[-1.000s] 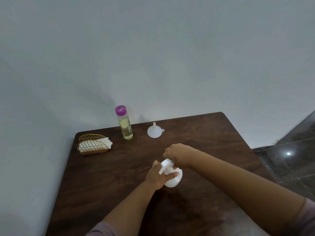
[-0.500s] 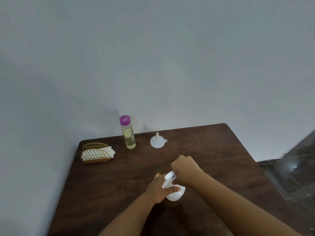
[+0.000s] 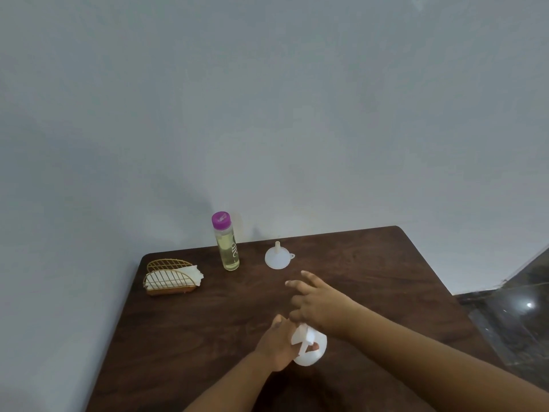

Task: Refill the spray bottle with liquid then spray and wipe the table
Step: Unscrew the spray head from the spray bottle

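The left hand [image 3: 277, 343] covers the left side of the white spray bottle [image 3: 312, 347], and the right hand [image 3: 319, 304] hides its top, so the neck and cap cannot be made out (only the trigger and lower body show). Both forearms run out past the near edge. The table [image 3: 184, 337] is cut off at its near side. The lettering on the purple-capped bottle [image 3: 227, 242] is too small to read.
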A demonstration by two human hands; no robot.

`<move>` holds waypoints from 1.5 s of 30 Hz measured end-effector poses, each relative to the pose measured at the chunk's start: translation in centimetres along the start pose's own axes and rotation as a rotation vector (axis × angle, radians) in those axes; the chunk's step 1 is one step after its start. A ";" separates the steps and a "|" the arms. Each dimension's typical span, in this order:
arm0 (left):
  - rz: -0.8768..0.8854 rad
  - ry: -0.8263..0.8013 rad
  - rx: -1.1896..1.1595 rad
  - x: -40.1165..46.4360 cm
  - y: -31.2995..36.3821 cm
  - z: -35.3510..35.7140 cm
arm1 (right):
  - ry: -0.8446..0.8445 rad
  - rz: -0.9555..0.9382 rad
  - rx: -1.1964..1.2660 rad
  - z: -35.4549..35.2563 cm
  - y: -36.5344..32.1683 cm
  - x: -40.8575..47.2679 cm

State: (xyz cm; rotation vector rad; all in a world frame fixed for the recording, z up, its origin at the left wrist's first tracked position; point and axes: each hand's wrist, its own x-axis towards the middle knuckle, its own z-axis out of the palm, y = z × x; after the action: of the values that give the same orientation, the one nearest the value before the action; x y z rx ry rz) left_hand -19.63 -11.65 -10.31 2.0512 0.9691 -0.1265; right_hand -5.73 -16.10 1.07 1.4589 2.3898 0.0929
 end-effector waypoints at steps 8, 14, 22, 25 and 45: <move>0.042 -0.004 -0.027 -0.6 0.8 -0.8 | -0.120 0.596 0.957 -2.5 0.2 -4.3; 0.085 0.002 0.020 -0.7 0.7 -0.5 | 0.084 0.841 0.996 -2.9 -4.5 -0.9; -0.012 0.024 0.021 -0.5 0.9 -0.2 | -0.188 0.430 0.636 -3.3 -1.7 -0.5; -0.017 0.022 0.022 -0.2 0.6 0.1 | -0.120 0.399 0.522 -2.9 -1.6 -0.7; 0.001 0.023 -0.036 0.2 -0.3 0.0 | 0.124 0.694 0.292 -1.9 -3.5 -0.5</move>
State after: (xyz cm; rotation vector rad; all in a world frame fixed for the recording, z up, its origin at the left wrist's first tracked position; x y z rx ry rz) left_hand -19.70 -11.44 -10.59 2.0243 0.9775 -0.0846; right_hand -9.08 -17.97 2.16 2.4265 1.9257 -0.0028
